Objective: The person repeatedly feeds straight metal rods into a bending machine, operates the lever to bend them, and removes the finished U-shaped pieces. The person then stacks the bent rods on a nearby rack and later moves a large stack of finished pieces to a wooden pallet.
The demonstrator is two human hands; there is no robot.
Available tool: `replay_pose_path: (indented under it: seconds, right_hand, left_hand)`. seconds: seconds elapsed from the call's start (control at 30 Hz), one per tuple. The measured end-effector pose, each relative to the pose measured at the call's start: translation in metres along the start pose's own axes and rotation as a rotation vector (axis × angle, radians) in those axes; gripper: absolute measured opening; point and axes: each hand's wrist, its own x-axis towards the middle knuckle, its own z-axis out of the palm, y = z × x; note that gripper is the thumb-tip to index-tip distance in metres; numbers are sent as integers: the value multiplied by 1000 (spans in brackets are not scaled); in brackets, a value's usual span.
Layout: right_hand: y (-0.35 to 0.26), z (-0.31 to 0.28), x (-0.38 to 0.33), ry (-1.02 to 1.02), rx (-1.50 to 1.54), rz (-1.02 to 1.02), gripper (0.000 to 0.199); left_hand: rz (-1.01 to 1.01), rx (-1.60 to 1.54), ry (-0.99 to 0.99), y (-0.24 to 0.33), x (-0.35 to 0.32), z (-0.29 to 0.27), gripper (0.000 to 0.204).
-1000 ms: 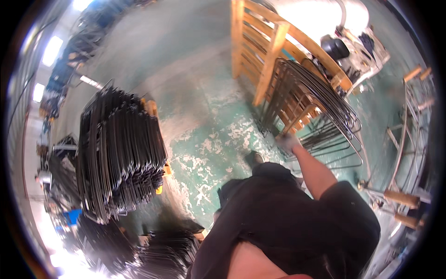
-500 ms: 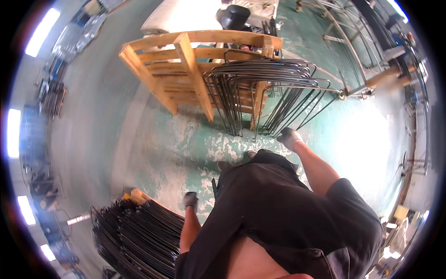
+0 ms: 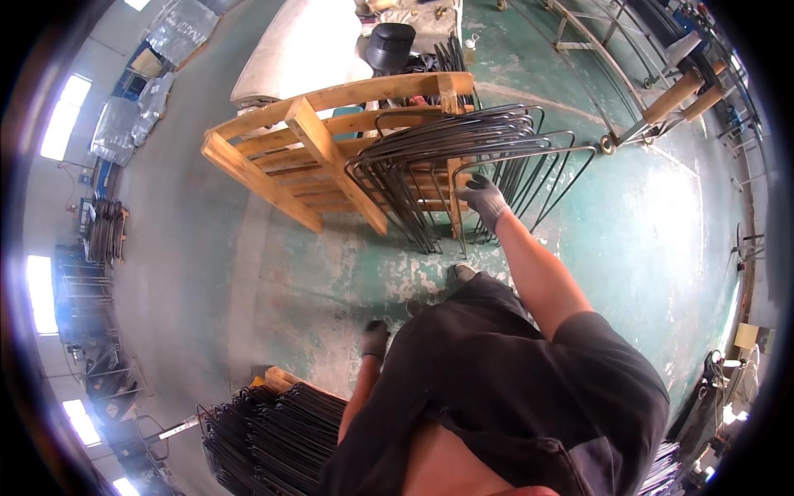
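Note:
Several dark bent metal rod frames [image 3: 529, 157] lean in a bundle against an upright wooden pallet [image 3: 318, 157]. My right hand [image 3: 485, 201], in a grey glove, reaches to the near side of the bundle. Its fingers are apart beside the nearest frame's upright rod; whether they touch it I cannot tell. My left hand [image 3: 375, 339], in a dark glove, hangs low by my left side over the floor. It is blurred, and its fingers do not show clearly. Below it lies a big stack of black bent rods [image 3: 273, 434].
Behind the pallet are a white padded slab [image 3: 294, 54] and a black welding helmet [image 3: 390, 45]. A wheeled metal rack [image 3: 616, 107] stands at the far right. Plastic-wrapped goods [image 3: 178, 33] line the far left. The green floor [image 3: 306, 273] has worn paint.
My right hand has risen from the bundle's lower right and moved left to its near middle rods. My left hand has shifted slightly right. The view has shifted with my body.

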Motion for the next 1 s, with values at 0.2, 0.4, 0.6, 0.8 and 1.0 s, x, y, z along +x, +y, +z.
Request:
replay_pose_path:
  seconds: [0.2, 0.4, 0.6, 0.8, 1.0]
  right_hand:
    - [-33, 62, 36, -103, 5, -76, 45]
    - [-44, 121, 43, -77, 444, -13, 17]
    - [-47, 116, 44, -100, -570, -266, 43]
    - [-94, 75, -13, -157, -811, -410, 30]
    - [-153, -2, 70, 417, -1410, -1023, 17]
  left_hand:
    - [-199, 59, 134, 4, -58, 35, 35]
    - [-383, -308, 350, -50, -106, 3, 29]
    - [-289, 85, 264, -105, -90, 31, 29]
    - [-103, 266, 187, -110, -69, 85, 38]
    - [-319, -12, 237, 25, -87, 40, 32]
